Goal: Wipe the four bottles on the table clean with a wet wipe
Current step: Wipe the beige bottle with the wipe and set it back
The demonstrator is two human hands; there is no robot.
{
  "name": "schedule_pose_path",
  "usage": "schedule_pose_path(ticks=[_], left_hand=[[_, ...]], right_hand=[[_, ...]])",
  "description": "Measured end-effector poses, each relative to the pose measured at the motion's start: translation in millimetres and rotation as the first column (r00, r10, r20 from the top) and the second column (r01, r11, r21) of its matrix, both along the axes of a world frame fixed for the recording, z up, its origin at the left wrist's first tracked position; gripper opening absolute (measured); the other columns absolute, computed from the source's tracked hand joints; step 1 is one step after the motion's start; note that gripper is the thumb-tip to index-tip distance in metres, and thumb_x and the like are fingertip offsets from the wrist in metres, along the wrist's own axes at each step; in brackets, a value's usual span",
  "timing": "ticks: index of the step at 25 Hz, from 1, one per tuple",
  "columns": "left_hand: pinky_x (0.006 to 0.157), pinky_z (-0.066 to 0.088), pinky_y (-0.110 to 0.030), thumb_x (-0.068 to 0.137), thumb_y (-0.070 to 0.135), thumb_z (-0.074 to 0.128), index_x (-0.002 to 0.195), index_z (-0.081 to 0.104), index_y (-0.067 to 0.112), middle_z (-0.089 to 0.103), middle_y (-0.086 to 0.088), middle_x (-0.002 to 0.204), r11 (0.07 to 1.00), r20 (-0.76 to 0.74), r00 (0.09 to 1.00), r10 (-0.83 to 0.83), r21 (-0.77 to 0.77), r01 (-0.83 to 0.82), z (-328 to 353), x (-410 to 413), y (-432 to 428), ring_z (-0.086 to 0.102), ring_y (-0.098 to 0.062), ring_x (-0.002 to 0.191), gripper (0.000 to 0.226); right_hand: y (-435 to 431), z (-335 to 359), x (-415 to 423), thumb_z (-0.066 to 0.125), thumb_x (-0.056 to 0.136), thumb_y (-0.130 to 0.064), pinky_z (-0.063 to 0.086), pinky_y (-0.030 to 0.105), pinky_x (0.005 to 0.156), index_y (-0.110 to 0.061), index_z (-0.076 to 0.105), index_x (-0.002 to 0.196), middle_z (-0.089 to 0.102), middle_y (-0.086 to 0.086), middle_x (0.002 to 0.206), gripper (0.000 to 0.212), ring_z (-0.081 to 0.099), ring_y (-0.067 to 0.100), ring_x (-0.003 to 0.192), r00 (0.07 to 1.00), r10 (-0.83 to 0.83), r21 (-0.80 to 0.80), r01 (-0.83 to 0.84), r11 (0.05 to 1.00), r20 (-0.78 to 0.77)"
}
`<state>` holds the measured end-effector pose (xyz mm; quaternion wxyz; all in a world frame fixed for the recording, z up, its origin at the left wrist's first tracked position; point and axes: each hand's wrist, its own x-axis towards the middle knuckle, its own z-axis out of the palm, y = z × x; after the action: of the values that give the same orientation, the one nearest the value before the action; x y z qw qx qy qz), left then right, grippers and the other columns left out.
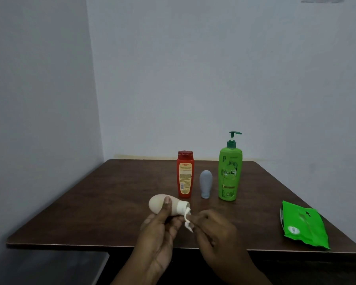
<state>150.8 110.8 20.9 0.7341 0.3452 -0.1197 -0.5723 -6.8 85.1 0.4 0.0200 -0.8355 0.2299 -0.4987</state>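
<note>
Four bottles are in view, three standing in a row at the middle of the table [111, 202] and one in hand. The beige bottle [157, 205], rounded and matt with a white cap [182, 208], is held on its side over the near half of the table, its cap pointing right, just in front of the red bottle [185, 174]. The left grip [162, 225] is wrapped around its body, thumb lying across the top. The right grip [212, 227] pinches a crumpled white wipe [187, 220] and holds it against the cap. The red bottle is tall, with a red flip top and a yellow printed label facing the camera. To its right stands a small grey bottle [206, 184], upside down on its cap, and right of that a tall green pump bottle [230, 173] with a dark green pump head. A green pack of wipes [303, 225] lies flat near the right near corner, well apart from the bottles. The table is dark brown wood with rounded far corners, pushed into a corner between two plain pale walls [193, 79]. The room is dim.
</note>
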Motion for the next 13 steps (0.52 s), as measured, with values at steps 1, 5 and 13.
schedule_pose_path(ticks=[1, 5, 13], left_hand=[[0.081, 0.065, -0.044, 0.092, 0.014, 0.072, 0.118, 0.061, 0.0, 0.074, -0.025, 0.111, 0.999, 0.073, 0.997, 0.033, 0.026, -0.035, -0.9, 5.1, -8.3, 0.073, -0.035, 0.102, 0.032], [0.091, 0.06, -0.044, 0.091, 0.02, 0.074, 0.129, 0.059, 0.011, 0.069, -0.013, 0.121, 0.98, 0.547, 0.828, 0.12, 0.07, -0.188, 0.7, 41.0, -63.4, 0.068, -0.028, 0.107, 0.042], [0.09, 0.059, -0.035, 0.086, 0.017, 0.08, 0.133, 0.057, 0.018, 0.068, -0.002, 0.13, 0.994, 0.958, 0.282, -0.062, 0.083, -0.066, -16.7, 97.5, -154.3, 0.067, -0.016, 0.11, 0.052]], right_hand=[[-5.8, 4.3, -5.2, 0.066, 0.086, -0.006, 0.049, 0.02, 0.074, -0.018, 0.072, 0.11, 0.064, -0.008, 0.098, 0.028, 0.061, 0.002, 0.089, 1.0, -0.001, 0.024, 0.0, 1.0, 0.018], [-42.4, -4.2, -24.4, 0.068, 0.088, -0.01, 0.052, 0.019, 0.07, -0.028, 0.074, 0.104, 0.068, -0.017, 0.093, 0.024, 0.065, 0.001, 0.084, 0.962, -0.152, 0.261, 0.09, 0.961, 0.227], [-87.0, -34.2, -41.1, 0.067, 0.09, -0.012, 0.059, 0.029, 0.075, -0.028, 0.075, 0.099, 0.076, -0.013, 0.091, 0.02, 0.071, 0.005, 0.085, 0.847, -0.319, 0.627, -0.022, 0.779, 0.425]])
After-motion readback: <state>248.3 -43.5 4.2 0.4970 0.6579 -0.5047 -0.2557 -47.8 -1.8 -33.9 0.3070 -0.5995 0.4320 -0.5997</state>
